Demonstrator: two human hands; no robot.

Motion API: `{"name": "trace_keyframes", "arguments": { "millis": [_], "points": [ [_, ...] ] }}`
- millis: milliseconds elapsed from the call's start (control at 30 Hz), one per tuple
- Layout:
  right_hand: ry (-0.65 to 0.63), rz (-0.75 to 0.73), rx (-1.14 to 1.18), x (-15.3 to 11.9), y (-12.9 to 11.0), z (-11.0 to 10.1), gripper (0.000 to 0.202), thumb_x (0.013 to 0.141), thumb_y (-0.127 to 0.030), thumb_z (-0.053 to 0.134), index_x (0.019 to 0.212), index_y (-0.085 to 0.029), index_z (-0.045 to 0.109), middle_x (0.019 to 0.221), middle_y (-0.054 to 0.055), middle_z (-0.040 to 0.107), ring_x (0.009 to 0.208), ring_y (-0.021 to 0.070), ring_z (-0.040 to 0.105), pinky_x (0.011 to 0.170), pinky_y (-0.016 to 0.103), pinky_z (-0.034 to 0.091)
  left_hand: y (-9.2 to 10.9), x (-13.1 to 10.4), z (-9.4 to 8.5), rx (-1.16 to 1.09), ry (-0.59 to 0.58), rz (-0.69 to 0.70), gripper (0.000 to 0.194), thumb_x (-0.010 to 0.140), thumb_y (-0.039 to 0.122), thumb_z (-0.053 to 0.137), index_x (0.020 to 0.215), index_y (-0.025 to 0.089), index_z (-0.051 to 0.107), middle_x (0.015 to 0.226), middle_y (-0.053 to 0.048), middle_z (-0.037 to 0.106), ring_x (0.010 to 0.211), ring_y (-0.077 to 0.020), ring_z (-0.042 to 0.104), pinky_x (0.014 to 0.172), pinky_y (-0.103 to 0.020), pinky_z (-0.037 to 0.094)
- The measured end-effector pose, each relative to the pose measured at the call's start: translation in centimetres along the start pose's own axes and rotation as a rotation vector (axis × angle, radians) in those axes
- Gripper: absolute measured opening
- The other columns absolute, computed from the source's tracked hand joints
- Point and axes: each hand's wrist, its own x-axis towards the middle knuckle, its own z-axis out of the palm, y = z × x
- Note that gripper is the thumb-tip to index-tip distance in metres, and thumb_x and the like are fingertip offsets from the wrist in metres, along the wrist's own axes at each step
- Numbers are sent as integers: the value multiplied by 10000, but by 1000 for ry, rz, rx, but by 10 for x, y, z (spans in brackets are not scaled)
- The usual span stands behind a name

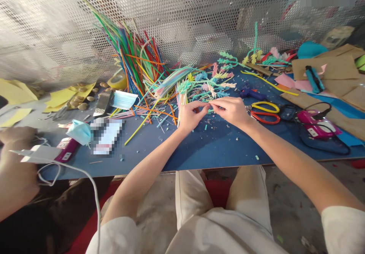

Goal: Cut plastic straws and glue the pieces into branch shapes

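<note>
The left hand (191, 114) and the right hand (232, 109) meet at the fingertips above the blue tabletop (199, 151). Both are narrow, but I cannot tell what they pinch. Mint-green fuzzy sprigs (186, 87) lie just beyond; red-and-yellow-handled scissors (266, 122) rest beside the right wrist.

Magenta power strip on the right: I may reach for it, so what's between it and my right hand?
In the head view, scissors with yellow and red handles, then an unclear dark object, lie between your right hand and the power strip.
</note>
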Motion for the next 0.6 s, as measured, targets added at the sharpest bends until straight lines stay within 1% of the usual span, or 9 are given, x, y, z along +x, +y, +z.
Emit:
{"name": "trace_keyframes", "arguments": {
  "millis": [67,133,200,267,367,433,533,600],
  "points": [
    [-20,-8,-2,-1,1,1,184,1012,-231,649,1046,-248,829,1053,43,856,932,220,822,849,355,648,-3,0,0,11,-11,-1,270,931,485,762,964,247,884,879,-41,828,628,-130,600,632,-294,493],
    [-26,-12,-22,-1,1,1,173,1003,-220,649,1022,-242,820,1014,41,854,883,209,811,810,339,633,-4,1,0,-1,-35,-12,269,933,486,765,980,250,885,869,-39,824,628,-131,598,617,-292,484],
    [0,-18,-53,0,1,2,163,990,-201,643,973,-232,802,928,32,841,794,187,784,739,314,601,-3,1,2,-35,-59,-26,279,941,490,759,1013,251,885,878,-39,825,629,-131,593,589,-290,467],
    [38,-35,-92,1,1,2,161,977,-185,634,923,-225,780,830,17,810,707,168,744,679,299,560,1,1,3,-65,-77,-27,290,965,491,737,1045,253,882,917,-46,828,667,-141,617,591,-294,478],
    [57,-57,-160,3,5,-1,171,966,-173,618,876,-226,754,764,12,776,679,169,717,668,302,532,7,1,5,-120,-135,2,332,1007,504,686,1125,252,868,1055,-74,823,785,-167,676,660,-312,546],
    [54,-54,-196,5,9,-3,172,958,-176,612,859,-229,742,759,17,772,697,179,718,678,307,529,10,1,6,-192,-212,13,409,1029,546,643,1229,247,838,1172,-97,799,838,-173,697,711,-321,587],
    [78,-11,-184,5,15,-4,158,947,-190,616,855,-227,739,770,22,777,689,182,709,687,308,537,9,0,8,-279,-321,17,537,1039,625,595,1385,250,763,1336,-123,731,879,-165,709,779,-318,625],
    [106,40,-129,4,16,-3,143,938,-197,625,875,-223,750,787,25,788,668,174,701,688,302,547,7,-1,8,-293,-355,25,580,1030,651,601,1442,262,724,1415,-129,682,960,-177,716,815,-307,634]
  ]
}}
